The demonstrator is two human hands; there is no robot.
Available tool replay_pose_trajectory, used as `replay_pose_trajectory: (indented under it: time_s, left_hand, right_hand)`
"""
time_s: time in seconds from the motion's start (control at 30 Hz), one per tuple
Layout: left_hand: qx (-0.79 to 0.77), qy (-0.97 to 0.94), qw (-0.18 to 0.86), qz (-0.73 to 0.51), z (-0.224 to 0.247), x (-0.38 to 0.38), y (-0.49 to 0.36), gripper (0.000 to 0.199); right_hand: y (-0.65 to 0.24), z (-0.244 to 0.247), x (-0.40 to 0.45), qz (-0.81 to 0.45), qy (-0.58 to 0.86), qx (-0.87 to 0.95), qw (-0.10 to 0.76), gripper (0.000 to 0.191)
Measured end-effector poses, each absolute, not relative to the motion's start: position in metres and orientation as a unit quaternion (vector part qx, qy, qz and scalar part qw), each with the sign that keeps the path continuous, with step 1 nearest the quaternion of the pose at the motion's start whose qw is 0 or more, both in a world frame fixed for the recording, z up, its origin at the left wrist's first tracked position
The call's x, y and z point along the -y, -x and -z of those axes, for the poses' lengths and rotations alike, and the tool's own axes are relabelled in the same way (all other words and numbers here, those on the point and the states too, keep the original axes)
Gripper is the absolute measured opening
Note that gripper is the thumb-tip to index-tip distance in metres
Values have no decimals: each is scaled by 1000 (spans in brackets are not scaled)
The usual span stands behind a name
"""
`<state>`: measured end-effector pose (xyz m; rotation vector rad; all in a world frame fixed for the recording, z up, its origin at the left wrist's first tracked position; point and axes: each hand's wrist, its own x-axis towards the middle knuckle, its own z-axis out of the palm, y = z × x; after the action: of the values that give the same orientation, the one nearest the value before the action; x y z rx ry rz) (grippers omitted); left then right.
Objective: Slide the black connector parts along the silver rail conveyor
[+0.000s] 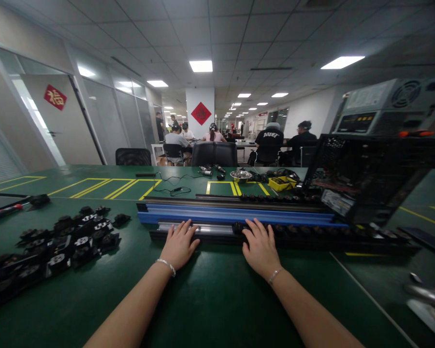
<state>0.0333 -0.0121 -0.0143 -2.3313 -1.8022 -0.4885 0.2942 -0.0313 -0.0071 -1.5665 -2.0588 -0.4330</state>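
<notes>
My left hand [179, 245] lies palm down with spread fingers on the near edge of a long dark rail [213, 238], over a shiny metal stretch of it. My right hand [261, 247] rests the same way farther right along this rail, its fingers apart. Neither hand grips anything that I can see. Between the hands, close to my right fingers, sits a small black part [238, 227]; several similar dark parts line the rail to the right. Directly behind lies a long blue rail [221, 213] on the green table [217, 295].
Black parts [81, 241] are heaped at the left. A computer case [366, 179] stands open at the right. Farther back are a metal bowl [240, 176], a yellow tray [282, 183] and cables [179, 190]. People sit at tables beyond.
</notes>
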Motion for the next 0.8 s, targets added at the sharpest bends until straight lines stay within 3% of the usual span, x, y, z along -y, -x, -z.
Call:
replay_pose_trajectory:
  time_s: [0.8]
  left_hand:
    - [594,787,115,123,7,17,-35,44]
  right_hand:
    - [-291,10,33,118,501,830,215,45]
